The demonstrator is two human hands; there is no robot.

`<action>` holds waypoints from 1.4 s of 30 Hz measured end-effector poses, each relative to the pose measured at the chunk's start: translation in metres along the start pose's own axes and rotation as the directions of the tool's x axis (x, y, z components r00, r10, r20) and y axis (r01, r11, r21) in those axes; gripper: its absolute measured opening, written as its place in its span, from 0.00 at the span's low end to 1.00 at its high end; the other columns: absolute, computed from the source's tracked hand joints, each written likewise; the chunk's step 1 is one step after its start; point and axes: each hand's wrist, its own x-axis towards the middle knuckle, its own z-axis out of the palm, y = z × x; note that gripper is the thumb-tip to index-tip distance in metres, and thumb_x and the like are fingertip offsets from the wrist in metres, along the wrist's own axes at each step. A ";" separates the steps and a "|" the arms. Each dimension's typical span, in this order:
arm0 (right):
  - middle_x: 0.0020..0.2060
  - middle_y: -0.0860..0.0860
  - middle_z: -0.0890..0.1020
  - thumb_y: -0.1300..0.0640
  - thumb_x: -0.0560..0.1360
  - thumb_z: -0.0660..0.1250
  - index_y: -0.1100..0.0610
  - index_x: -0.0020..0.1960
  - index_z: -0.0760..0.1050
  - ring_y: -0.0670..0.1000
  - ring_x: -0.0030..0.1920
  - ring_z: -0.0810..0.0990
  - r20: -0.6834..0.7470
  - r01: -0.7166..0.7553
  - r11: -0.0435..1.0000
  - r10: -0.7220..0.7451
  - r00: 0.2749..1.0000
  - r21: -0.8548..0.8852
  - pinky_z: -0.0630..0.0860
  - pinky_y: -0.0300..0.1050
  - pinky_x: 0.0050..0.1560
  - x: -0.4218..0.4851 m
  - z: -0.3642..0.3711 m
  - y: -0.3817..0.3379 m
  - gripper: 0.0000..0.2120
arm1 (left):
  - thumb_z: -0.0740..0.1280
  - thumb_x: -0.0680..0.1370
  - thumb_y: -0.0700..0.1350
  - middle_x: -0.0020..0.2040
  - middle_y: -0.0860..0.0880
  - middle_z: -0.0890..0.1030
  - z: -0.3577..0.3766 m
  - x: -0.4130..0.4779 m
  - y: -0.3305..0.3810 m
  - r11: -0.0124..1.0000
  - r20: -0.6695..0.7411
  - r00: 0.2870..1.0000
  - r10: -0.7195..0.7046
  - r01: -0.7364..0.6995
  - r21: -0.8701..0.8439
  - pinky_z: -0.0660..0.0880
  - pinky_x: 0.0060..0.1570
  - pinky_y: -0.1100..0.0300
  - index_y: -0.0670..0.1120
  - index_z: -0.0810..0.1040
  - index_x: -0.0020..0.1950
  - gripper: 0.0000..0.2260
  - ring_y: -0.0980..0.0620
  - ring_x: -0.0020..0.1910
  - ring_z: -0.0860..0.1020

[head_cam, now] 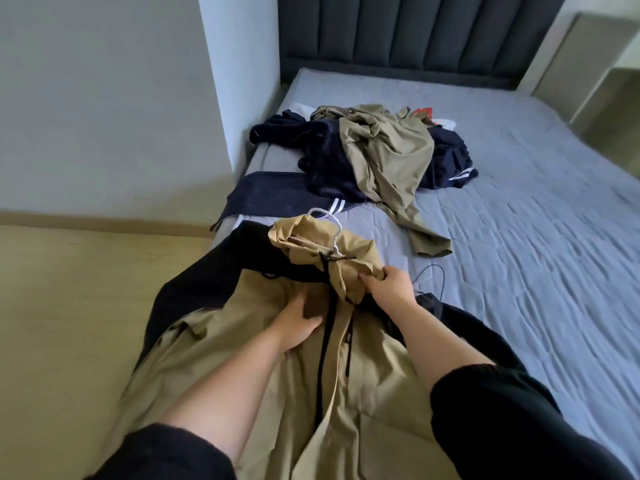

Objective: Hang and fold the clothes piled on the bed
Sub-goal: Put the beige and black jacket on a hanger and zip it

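Note:
A tan and black hooded jacket lies across the near corner of the bed, with a white hanger poking out of its bunched hood. My right hand pinches the tan hood fabric beside the collar. My left hand reaches under the jacket's left front panel next to the black zipper, its fingers partly hidden by cloth. Farther up the bed sits the pile of clothes: a khaki garment draped over dark navy pieces with white stripes.
The bed has a grey-blue quilted cover and a dark padded headboard. A white wall pillar stands at the bed's left side. Light wooden floor lies to the left. A beige nightstand stands at the far right.

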 end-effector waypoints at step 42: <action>0.53 0.54 0.73 0.72 0.67 0.60 0.60 0.55 0.74 0.54 0.54 0.69 -0.308 0.686 0.701 -0.708 0.635 -0.198 0.69 0.48 0.56 -0.280 -0.289 -0.573 0.19 | 0.75 0.70 0.51 0.22 0.57 0.74 -0.459 -0.329 0.550 0.989 -0.395 0.910 0.129 -0.090 0.115 0.64 0.29 0.65 0.50 0.77 0.23 0.16 0.61 0.23 0.72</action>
